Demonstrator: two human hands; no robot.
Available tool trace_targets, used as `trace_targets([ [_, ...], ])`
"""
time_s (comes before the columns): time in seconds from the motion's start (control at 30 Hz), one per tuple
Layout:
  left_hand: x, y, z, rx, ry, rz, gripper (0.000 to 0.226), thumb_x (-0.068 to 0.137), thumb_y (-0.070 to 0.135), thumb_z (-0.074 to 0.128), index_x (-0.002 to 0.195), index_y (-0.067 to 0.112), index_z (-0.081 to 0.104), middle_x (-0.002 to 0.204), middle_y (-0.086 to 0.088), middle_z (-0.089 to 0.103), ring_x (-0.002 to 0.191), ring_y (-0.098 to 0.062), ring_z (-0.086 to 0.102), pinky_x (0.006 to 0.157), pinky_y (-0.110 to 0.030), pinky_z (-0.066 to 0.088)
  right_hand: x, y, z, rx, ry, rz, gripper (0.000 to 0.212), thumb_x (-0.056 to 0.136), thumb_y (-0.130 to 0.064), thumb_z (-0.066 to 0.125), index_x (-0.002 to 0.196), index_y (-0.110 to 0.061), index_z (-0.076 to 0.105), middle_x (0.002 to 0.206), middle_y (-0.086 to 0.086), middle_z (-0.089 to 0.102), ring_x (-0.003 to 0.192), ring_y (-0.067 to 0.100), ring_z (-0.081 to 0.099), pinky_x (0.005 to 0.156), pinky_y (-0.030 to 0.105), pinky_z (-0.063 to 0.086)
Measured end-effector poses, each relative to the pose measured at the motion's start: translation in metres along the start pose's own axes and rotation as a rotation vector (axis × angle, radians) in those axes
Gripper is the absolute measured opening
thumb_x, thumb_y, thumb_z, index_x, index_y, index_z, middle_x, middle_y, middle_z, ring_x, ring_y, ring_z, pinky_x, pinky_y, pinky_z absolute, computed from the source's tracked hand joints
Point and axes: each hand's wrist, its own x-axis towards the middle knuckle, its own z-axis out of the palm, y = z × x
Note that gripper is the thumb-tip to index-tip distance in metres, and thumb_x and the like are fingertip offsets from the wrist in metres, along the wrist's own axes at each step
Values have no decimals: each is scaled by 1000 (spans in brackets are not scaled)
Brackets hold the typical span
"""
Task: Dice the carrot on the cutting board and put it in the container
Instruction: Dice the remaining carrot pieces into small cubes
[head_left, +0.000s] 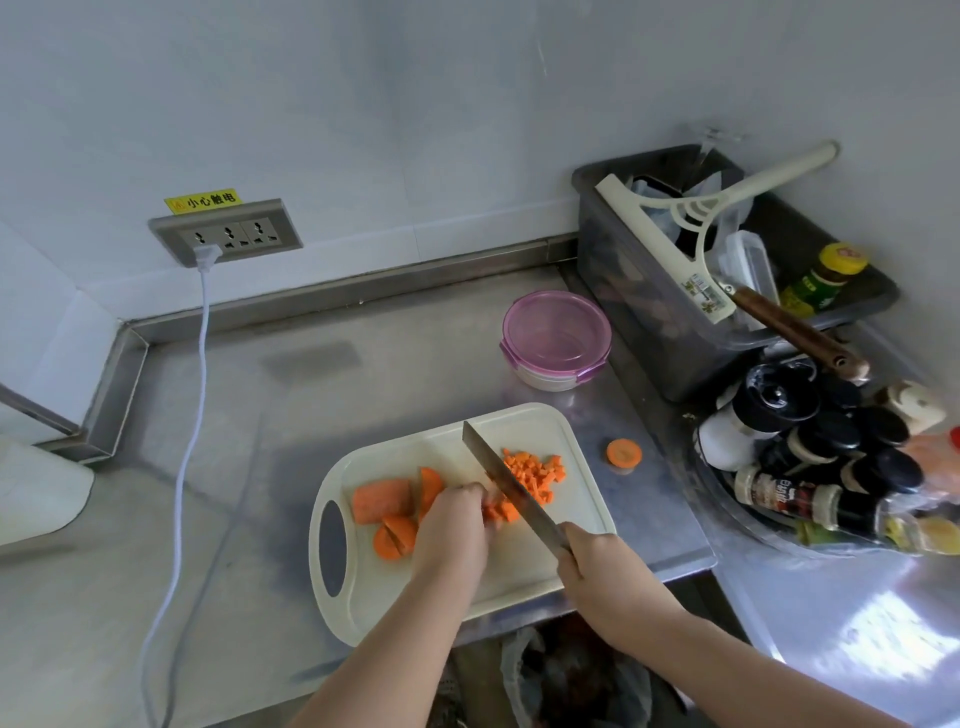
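Observation:
A cream cutting board (524, 566) lies on the steel counter. My left hand (454, 525) holds down carrot strips (500, 510) with curled fingers. My right hand (597, 566) grips the handle of a knife (506, 480) whose blade lies just right of those strips. A heap of diced carrot (535, 470) sits right of the blade. Uncut carrot chunks (382, 500) lie left of my left hand. The round container with a purple lid (556, 338) stands shut behind the board.
One carrot end slice (624, 453) lies on the counter right of the board. A grey bin (649, 312) with utensils and a cluster of seasoning bottles (810, 457) crowd the right. A white cable (179, 467) runs from the wall socket (226, 232) down the left.

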Motion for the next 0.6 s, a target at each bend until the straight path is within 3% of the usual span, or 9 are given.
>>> trace_targets([
  [0.13,11,6,1,-218,32,-61,24,84,18,71,107,15,67,105,0,70,99,-17,64,86,-23,46,2,4,-13,13,33,25,24,100,-18,34,77,-22,39,65,-2,45,55,14,41,50,27,32],
  [0.33,10,6,-10,-474,7,-86,23,85,11,69,108,10,68,100,0,70,98,-17,65,90,-25,47,1,8,-21,47,16,54,26,100,-17,33,75,-18,41,64,-2,43,53,11,38,47,21,28],
  [0.4,8,2,-16,-419,25,-55,28,89,9,62,116,13,65,106,1,67,104,-17,63,91,-23,46,0,7,-25,95,12,74,31,99,-16,33,68,-19,36,62,-2,39,53,11,35,47,21,27],
  [0.5,2,4,-19,-247,59,138,48,92,7,54,138,17,47,129,-2,51,117,-16,52,98,-17,34,-4,4,-30,187,4,109,29,96,-14,34,67,-15,35,63,0,38,51,13,35,47,24,30],
  [0.6,-5,15,-9,-64,-58,239,61,93,11,49,149,26,27,142,2,32,127,-19,42,105,-26,35,-8,0,-34,257,-21,128,24,96,-13,32,78,-8,46,65,3,42,49,16,40,42,22,33],
])
